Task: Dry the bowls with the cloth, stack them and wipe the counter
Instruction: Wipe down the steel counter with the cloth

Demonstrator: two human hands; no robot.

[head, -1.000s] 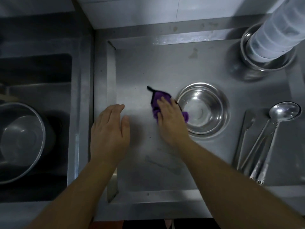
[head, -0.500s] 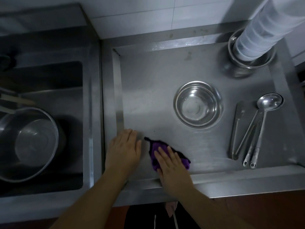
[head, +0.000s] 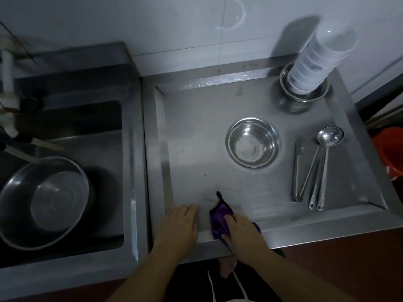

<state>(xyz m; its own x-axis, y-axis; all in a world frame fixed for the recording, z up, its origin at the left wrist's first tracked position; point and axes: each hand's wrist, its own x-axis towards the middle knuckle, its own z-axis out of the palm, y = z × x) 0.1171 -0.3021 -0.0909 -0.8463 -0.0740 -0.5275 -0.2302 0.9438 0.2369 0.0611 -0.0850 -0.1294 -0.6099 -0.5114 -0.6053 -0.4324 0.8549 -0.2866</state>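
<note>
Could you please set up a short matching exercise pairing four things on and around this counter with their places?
Things:
1. cloth
2. ladle
3. pan
4. white bowls

Places:
A. in the sink on the left
B. stacked in the far right corner
C. under the right hand at the near edge
D. right of the single steel bowl

Pairs: 1-C, 2-D, 3-A, 4-B

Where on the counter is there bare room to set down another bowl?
The bare patch between the counter's left rim and the steel bowl is free, reaching back to the wall. The right side is crowded by ladles and stacked bowls; both hands and the cloth hold the front edge.
</note>
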